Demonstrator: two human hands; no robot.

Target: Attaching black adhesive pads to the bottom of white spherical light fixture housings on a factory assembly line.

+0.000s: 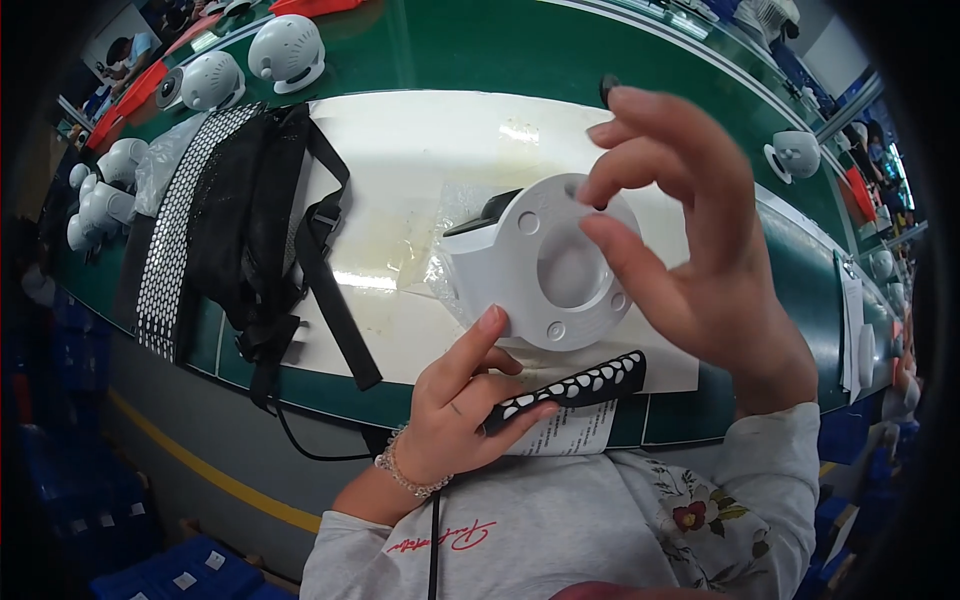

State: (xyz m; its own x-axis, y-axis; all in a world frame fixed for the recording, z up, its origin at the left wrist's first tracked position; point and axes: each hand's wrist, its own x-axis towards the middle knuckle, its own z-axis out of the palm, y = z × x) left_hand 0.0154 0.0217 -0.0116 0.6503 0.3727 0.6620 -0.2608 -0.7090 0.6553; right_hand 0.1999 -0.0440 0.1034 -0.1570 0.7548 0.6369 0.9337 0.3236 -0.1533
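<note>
A white plastic device (478,270) lies on its side in front of me, its round ring-shaped base (556,332) facing up. Several small round recesses are set around the base's rim. My left hand (450,410) is closed on a black strip with white oval spots (575,388), and its index fingertip rests on the edge of the device. Raised over the right side of the base, my right hand (690,230) has thumb and a finger almost pinched above the rim. Something small and dark seems to show between them, too small to name.
A white sheet (400,140) covers part of the green table (420,50). On the left lie a black strapped bag (245,200) and a plastic bag (170,160). More white devices stand at the back left (287,52) and right (795,155). Papers on a clipboard (852,320) lie far right.
</note>
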